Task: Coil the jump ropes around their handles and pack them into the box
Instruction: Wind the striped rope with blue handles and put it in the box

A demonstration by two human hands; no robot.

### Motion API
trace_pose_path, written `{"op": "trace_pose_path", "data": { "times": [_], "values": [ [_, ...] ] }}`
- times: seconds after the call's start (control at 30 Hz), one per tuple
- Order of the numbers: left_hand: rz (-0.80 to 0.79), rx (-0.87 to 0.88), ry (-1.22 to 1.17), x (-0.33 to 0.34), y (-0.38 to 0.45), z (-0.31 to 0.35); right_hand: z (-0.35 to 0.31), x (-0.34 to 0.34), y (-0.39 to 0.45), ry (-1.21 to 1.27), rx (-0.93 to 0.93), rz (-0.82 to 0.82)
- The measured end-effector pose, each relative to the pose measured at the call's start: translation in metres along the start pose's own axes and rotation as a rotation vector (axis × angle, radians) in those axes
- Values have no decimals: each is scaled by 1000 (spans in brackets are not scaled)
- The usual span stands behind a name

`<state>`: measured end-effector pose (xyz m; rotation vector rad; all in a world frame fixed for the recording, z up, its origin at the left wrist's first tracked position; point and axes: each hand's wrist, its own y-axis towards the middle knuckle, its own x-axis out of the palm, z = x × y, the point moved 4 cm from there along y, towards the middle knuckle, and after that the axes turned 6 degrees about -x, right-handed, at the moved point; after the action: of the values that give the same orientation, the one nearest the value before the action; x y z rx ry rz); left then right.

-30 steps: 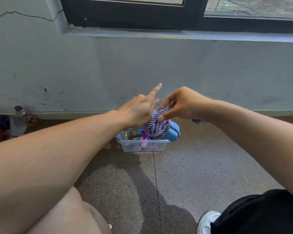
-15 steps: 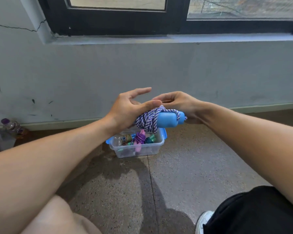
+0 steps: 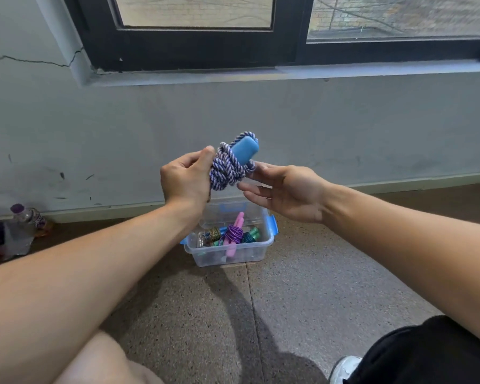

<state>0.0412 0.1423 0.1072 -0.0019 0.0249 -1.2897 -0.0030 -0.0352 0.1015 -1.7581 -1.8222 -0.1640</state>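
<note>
Left hand [image 3: 185, 181] fingers curl round twisted purple-white rope [image 3: 227, 170] coiling smooth blue handle [image 3: 244, 152]; right hand [image 3: 286, 191] fingers spread.

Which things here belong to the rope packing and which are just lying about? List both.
Belong to the job:
- purple-and-white rope coiled round its blue handle, gripped by the left hand
- right hand, open beside the coil
- clear box with coiled ropes inside

Lying about:
- plastic bottle by the wall
- white shoe
</note>
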Motion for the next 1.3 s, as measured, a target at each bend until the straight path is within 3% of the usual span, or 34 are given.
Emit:
{"op": "trace_pose_path", "data": {
  "times": [0.23, 0.33, 0.43, 0.7, 0.83, 1.03, 1.17, 1.3],
  "values": [
    [-257, 293, 512, 9, -6, -17, 0, 9, 0, -130, -129, 57],
    [-405, 169, 447, 20, -18, -19, -1, 5, 3, -181, -186, 134],
    [-437, 71, 394, 22, -20, -23, 3, 5, 3, -236, -174, 111],
    [-218, 151, 311, 19, -23, -14, 4, 12, 3, -176, -145, 185],
    [-201, 146, 231, 27, -30, -12, -3, 14, 5, -119, -186, 193],
    [-404, -108, 108, 36, -33, -23, -2, 4, 9, -268, -255, 283],
    [-565, -293, -37, 41, -33, -23, -1, -4, 11, -498, -306, 217],
    [-622, -291, -68, 36, -26, -21, 7, -5, 8, -690, -337, 171]
  ]
}}
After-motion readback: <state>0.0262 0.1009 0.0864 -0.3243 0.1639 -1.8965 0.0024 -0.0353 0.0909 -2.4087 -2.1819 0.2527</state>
